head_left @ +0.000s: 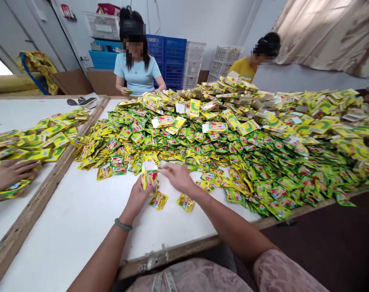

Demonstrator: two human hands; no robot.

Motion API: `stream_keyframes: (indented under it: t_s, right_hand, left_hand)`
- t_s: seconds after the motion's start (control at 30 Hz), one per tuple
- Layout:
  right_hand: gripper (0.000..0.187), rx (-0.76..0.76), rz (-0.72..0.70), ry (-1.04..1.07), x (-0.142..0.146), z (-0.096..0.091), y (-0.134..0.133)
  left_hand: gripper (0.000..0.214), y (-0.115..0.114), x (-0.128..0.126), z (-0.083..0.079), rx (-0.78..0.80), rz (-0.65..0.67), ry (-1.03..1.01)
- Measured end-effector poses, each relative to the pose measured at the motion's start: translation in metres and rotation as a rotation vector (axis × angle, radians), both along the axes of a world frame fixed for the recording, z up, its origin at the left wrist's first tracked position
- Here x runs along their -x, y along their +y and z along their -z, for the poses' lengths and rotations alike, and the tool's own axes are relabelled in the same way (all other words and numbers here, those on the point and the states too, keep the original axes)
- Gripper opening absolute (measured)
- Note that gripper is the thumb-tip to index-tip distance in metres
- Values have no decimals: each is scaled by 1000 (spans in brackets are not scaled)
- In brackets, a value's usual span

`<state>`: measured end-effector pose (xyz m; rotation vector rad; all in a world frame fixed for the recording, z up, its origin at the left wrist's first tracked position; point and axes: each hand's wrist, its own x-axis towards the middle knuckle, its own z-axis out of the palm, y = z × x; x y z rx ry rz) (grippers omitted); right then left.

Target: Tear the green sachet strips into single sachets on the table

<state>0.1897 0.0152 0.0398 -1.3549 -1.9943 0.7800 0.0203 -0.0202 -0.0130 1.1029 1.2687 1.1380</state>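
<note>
My left hand (142,194) is wrapped round a small yellow and green carton (149,177), held upright with its white top flap open. Beside the carton's right edge is my right hand (178,177), its thumb and fingertips pinched together. Whatever they hold, if anything, is too small to make out. Two yellow sachets lie on the white table below the hands, one sachet (159,200) near my left hand and another sachet (186,202) under my right wrist. Just beyond is a large pile of green and yellow sachets (184,142).
Yellow cartons (216,126) lie on top of the pile. A wooden strip (50,182) divides the table; left of it are more cartons (47,142) and another person's hand (12,174). Two people sit across the table. Blue crates (174,52) stand behind them.
</note>
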Motion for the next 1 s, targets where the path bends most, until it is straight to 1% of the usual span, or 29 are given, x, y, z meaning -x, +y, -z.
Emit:
stream_keyframes:
  t_s: [0.07,0.1,0.17,0.23,0.3,0.33,0.37,0.43,0.5,0.57,0.63,0.7,0.8,0.93,1.0]
  right_hand:
    - [27,5,168,-173,-21,15,2]
    - [30,30,211,-281,-30,22,3]
    - [36,101,258,-448,-43,35,3]
    - [36,148,279,-517,-47,45,0]
    - [34,159,263,-480,-45,52,-2]
    - [33,156,238,-424,-43,54,-2]
    - [30,148,211,-339,-42,56,-2]
    - [23,127,173,-103,-40,56,1]
    - [22,106,140,127,-35,51,7]
    - [23,65,70,259,-28,44,13]
    - [21,20,-26,285,-17,36,18]
    - [19,15,-71,253,-8,31,22]
    - [18,70,-75,171,0,30,27]
    - [18,177,-239,143,2,31,32]
    - [20,175,-256,100,5,30,33]
  left_hand:
    - [57,1,4,-1,79,-7,-131]
    - [56,1,6,-2,107,-19,-174]
    - [53,2,9,-7,135,-40,-219]
    - [52,2,10,-11,147,-33,-242]
    - [50,1,12,-12,151,0,-237]
    - [48,0,13,-12,150,19,-219]
    - [46,-1,15,-11,146,38,-196]
    - [43,-3,18,-9,132,81,-146]
    - [42,-4,20,-7,111,130,-86]
    - [42,-6,19,-8,94,189,-21]
    - [40,-7,17,-10,89,251,4]
    - [41,-8,16,-12,100,290,-40]
    - [43,-8,18,-14,129,284,-126]
    - [42,-8,20,-15,123,280,-157]
    - [42,-8,20,-15,116,274,-156]
